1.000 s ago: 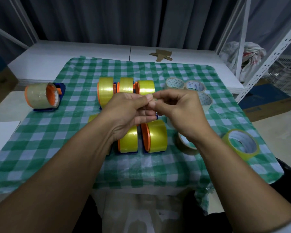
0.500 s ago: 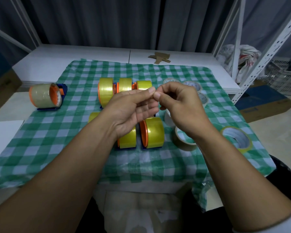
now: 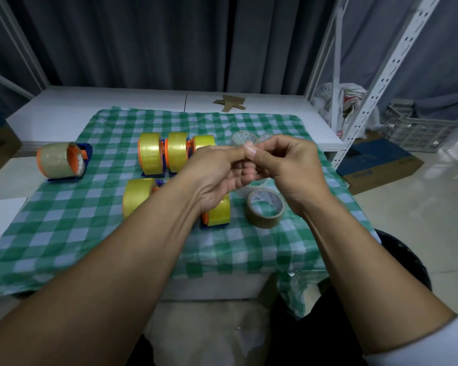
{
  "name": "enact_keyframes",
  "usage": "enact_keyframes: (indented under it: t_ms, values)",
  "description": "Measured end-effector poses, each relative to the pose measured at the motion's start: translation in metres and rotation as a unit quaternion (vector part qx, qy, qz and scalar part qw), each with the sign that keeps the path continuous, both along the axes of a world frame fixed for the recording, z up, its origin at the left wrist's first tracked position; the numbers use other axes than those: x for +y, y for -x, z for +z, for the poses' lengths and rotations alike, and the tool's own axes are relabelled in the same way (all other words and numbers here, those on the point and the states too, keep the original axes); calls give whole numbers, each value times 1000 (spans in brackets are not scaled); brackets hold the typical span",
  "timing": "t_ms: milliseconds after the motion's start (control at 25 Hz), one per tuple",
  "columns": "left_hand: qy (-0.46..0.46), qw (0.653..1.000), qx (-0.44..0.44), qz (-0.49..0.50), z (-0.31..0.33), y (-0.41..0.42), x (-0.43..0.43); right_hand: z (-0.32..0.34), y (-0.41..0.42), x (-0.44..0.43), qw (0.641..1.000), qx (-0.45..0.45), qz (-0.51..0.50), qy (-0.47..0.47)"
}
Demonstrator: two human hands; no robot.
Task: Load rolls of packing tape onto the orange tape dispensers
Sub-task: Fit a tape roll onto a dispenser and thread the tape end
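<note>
My left hand and my right hand meet above the middle of the green checked cloth. Their fingertips pinch together; whatever lies between them is too small to make out. Behind the hands stand three orange dispensers with yellow tape rolls. Two more loaded ones are in front, one at the left and one under my left wrist. A sixth dispenser with a pale roll lies at the far left. A loose brown roll lies flat below my right hand.
Clear loose rolls peek out behind my fingers. A cardboard scrap lies on the white table beyond the cloth. A white metal shelf upright, a cardboard box and a plastic crate stand to the right.
Both hands have stayed joined at the fingertips and shifted slightly to the right, working at something tiny. The rolls and dispensers on the cloth have not moved.
</note>
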State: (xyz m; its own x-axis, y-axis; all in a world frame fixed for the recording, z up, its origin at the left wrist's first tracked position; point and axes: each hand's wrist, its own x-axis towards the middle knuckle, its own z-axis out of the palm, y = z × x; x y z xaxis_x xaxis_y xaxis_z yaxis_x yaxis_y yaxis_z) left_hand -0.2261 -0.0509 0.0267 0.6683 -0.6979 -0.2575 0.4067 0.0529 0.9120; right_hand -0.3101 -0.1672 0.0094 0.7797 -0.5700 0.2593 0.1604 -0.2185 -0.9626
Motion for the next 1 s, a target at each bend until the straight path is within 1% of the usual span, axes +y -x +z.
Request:
enact_keyframes:
  t_ms: [120, 200, 240, 320, 440, 480, 560, 640, 760, 920, 1000]
  values:
    - [-5, 1000, 16, -3, -1, 26, -19, -6, 19, -20, 995, 25, -40, 87]
    - [-33, 999, 4, -10, -5, 40, -35, -15, 30, -37, 981, 69, -75, 162]
    - [-52, 998, -10, -18, -7, 44, -43, -18, 35, -44, 975, 94, -90, 177]
    - [-91, 994, -36, -38, -12, 53, -59, -22, 48, -58, 974, 127, -107, 152]
    - [-121, 990, -48, -50, -19, 69, -88, -23, 73, -83, 978, 134, -141, 70]
    - [-124, 990, -49, -49, -21, 74, -98, -24, 81, -93, 976, 138, -156, 59]
    - [-124, 990, -48, -56, -26, 86, -120, -26, 97, -118, 966, 153, -200, 65]
    - [-125, 989, -41, -73, -32, 99, -144, -35, 111, -147, 948, 185, -253, 55]
    - [-128, 986, -32, -98, -40, 117, -175, -55, 133, -189, 914, 258, -310, 35]
    - [-140, 982, -37, -123, -48, 136, -206, -80, 164, -232, 854, 361, -361, 99]
    - [-138, 982, -35, -124, -52, 140, -215, -85, 178, -244, 837, 394, -362, 120]
